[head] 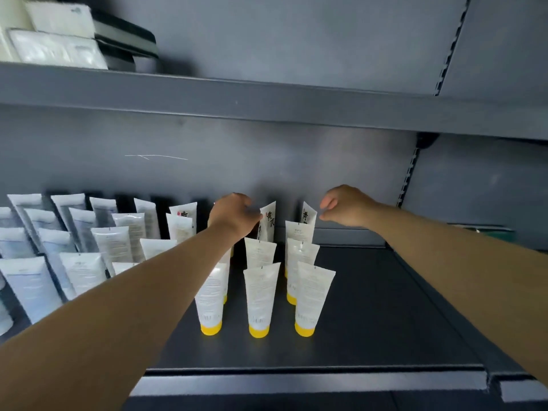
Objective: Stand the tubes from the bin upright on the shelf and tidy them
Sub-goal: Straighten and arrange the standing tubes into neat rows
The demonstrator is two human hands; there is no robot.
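Grey metal shelving w/ a dark shelf (370,307) at chest level, another shelf (267,99) above it holding white packets (59,34) top left.

Far left: a block of white tubes (77,247) standing on their caps in rows, crimped ends up, leaning a bit w/ the wide lens. Next over, the yellow-capped tubes (261,295) stand in three short columns near the middle; the front three are well lined up, caps on the shelf.

Left hand (232,215) reaches to the back of the middle column, fingers curled at the back tube (268,219) w/ black lettering; looks like thumb and fingertips touch its top edge, but whether it's a true pinch I cannot tell. Right hand (345,207) sits just beside the back-right tube (308,216), thumb and forefinger apart, nothing between them, so grip released. Right side of the shelf is bare dark metal. Bin not in view.

Handling, as a guess: tubes are light, soft plastic, top-heavy on small caps, so they tip easily and knock neighbours domino-style. Best hold is a light pinch on the flat crimped top, or lower on the body near the cap for steadier nudging. Squeezing mid-body would dent them. Step looks like straightening the back row.
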